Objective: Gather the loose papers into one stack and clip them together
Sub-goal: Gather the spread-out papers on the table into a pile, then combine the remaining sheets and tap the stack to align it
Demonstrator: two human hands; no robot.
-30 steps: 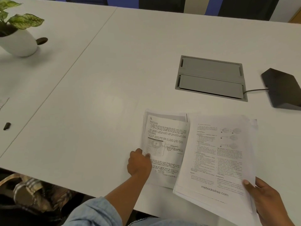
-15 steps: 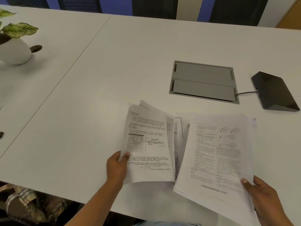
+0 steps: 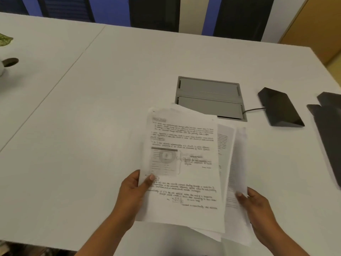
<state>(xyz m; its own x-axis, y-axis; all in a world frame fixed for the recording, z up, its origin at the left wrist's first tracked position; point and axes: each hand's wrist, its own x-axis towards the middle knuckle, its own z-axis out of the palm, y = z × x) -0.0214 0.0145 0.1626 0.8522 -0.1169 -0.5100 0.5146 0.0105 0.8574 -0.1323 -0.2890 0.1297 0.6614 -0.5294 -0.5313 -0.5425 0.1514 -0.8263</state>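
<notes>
- Papers (image 3: 184, 163): lifted above the white table (image 3: 92, 126), in front of the grey cable hatch (image 3: 210, 97).
- Your left hand (image 3: 132, 193): thumb clamped on the sheets' left edge.
- Your right hand (image 3: 256, 206): pinched their right edge.

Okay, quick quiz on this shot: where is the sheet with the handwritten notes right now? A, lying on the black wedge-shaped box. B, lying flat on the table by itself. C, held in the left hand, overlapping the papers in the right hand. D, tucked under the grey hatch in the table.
C: the left hand grips the handwritten sheet at its left edge, and it overlaps the papers held by the right hand.
</notes>
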